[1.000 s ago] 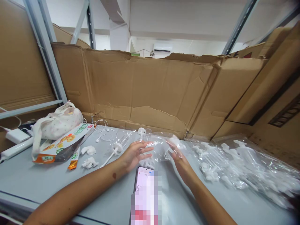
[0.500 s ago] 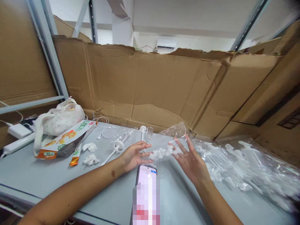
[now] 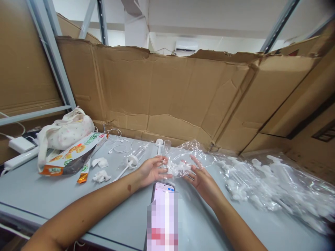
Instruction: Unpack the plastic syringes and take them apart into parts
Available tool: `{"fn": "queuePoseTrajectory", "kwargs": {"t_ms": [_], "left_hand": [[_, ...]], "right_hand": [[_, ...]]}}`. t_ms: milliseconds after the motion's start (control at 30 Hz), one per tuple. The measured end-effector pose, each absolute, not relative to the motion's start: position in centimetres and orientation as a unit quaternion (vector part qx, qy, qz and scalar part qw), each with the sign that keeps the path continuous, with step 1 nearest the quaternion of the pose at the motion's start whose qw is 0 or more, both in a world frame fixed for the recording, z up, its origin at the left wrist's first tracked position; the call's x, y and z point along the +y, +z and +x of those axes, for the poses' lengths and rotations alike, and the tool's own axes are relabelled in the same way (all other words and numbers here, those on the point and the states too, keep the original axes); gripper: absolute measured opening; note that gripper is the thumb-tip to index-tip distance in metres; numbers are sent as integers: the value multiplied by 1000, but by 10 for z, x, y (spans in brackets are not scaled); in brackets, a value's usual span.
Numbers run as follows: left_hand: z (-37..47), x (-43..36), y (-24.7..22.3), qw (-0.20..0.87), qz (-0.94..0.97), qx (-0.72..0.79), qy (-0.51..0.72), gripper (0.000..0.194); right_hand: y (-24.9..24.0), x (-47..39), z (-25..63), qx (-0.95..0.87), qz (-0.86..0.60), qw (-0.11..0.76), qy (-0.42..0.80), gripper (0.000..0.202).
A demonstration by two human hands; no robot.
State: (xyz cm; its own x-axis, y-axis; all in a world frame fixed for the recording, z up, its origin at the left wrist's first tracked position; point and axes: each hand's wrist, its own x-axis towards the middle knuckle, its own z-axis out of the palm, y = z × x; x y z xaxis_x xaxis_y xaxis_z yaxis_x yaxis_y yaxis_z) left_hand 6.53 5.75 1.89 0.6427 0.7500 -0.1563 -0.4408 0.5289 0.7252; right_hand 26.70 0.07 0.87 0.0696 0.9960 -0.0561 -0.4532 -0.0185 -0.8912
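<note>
Between my two hands is a clear plastic bag (image 3: 195,148) with small white plastic pieces (image 3: 179,168) inside, just beyond the phone. My left hand (image 3: 153,171) is at its left side, thumb and forefinger drawn together at the film and the other fingers stretched toward the pieces. At the right side of the bag is my right hand (image 3: 200,177), its fingers apart and touching the film; I see no firm grip there. A phone (image 3: 163,209) lies below the hands, its screen partly blurred out. Left of my left hand rests a clear syringe-like tube with a white plunger (image 3: 132,161).
Bagged white and clear plastic parts (image 3: 261,181) are heaped at the right. Crumpled tissues (image 3: 101,176), a snack box (image 3: 75,153), a cloth bag (image 3: 68,130) and white earphones (image 3: 117,146) lie left. Cardboard (image 3: 167,94) walls the table's back.
My right hand has moved left and down toward my left hand, its fingers less spread. The clear bag has sunk and crumpled between them. My left hand has barely shifted.
</note>
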Motion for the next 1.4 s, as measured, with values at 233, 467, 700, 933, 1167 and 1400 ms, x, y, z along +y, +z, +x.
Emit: {"fn": "queuePoseTrajectory", "kwargs": {"t_ms": [233,467,700,933,1167,1400], "left_hand": [[57,62,20,818,382,272,332,23],[48,64,23,795,406,309,329,22],[44,65,19,764,452,346,303,25],[41,61,22,732,495,378,274,30],[40,53,25,589,665,395,234,27],[46,57,9,395,800,371,257,20]], "right_hand": [[12,3,278,-317,-399,643,571,60],[18,2,281,-318,-385,665,556,53],[25,0,287,-324,-373,682,540,43],[25,5,293,-302,-376,707,517,34],[21,11,309,-270,-375,744,482,20],[7,18,308,-206,-376,747,508,12]]}}
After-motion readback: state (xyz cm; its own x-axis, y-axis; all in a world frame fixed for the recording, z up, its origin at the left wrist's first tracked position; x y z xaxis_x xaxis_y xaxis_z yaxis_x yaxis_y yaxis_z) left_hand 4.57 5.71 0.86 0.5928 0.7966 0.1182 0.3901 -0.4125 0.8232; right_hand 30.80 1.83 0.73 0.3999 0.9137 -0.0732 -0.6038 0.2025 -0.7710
